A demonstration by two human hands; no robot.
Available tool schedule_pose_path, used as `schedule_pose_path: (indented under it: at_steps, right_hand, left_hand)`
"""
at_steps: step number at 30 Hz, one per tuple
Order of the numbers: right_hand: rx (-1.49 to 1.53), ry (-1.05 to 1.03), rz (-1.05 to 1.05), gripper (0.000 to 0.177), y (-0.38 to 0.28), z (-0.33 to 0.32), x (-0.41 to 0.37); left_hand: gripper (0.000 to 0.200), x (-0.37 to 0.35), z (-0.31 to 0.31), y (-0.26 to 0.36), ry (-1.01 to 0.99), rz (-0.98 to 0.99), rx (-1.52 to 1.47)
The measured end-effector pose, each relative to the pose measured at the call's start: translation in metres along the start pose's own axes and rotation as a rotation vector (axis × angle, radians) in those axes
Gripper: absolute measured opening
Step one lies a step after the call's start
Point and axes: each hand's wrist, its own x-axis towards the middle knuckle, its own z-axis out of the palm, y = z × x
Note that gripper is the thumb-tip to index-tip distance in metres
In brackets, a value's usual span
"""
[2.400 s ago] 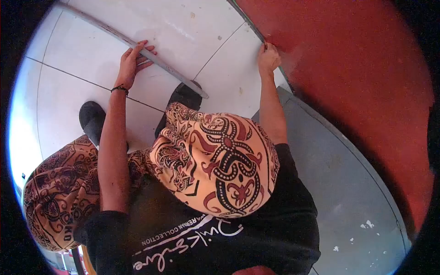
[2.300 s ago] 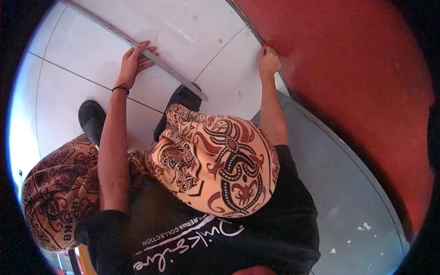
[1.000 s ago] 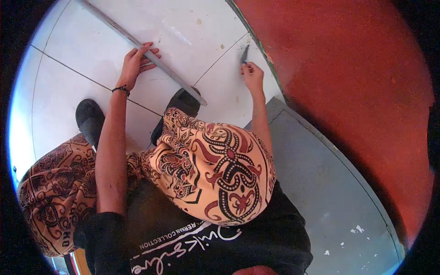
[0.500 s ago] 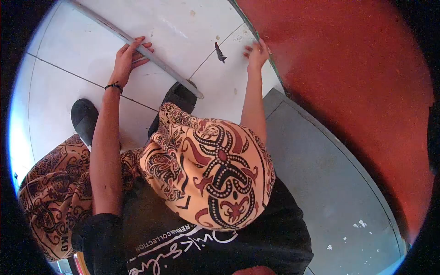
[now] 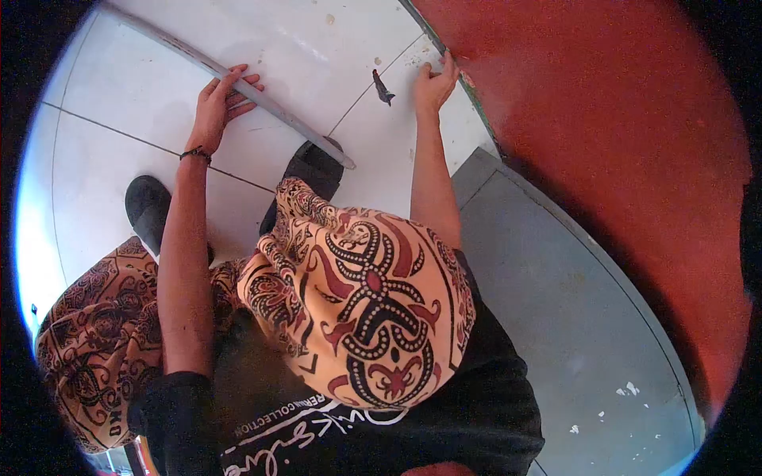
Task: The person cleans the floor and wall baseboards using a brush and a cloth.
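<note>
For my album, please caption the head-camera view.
Left hand holding a grey bar, right hand beside a red surface, dark object on pale tiles.

Pale tiles are covering the floor, with dark seams running between them and a few brownish spots marking them. A broad red surface is filling the right side, a thin greenish edge bordering it where it is meeting the tiles. Below, a flat grey surface (whether floor or furniture, I cannot tell) is curving along the red, white flecks dotting it. Bright, bluish-white light is glaring at the far left.
</note>
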Motion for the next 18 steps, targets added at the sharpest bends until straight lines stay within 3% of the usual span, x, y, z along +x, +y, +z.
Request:
schedule_pose_path:
  at_steps: [7,9,13,18]
  right_hand:
    - [0.100,-0.009,0.072,0.054,0.002,0.008,-0.005]
    - [-0.109,0.093,-0.186,0.048,0.009,0.016,-0.001]
    - [-0.062,0.154,-0.151,0.047,0.013,0.020,-0.001]
    - [0.041,0.186,0.073,0.055,0.000,0.026,-0.011]
  left_hand:
    - [0.047,-0.001,0.001,0.002,0.015,-0.004,0.048]
    - [0.047,0.000,0.001,0.002,0.022,-0.023,0.068]
    - [0.046,-0.001,0.000,0.001,0.009,0.007,0.015]
    - [0.044,-0.005,0.004,0.007,0.027,0.021,0.018]
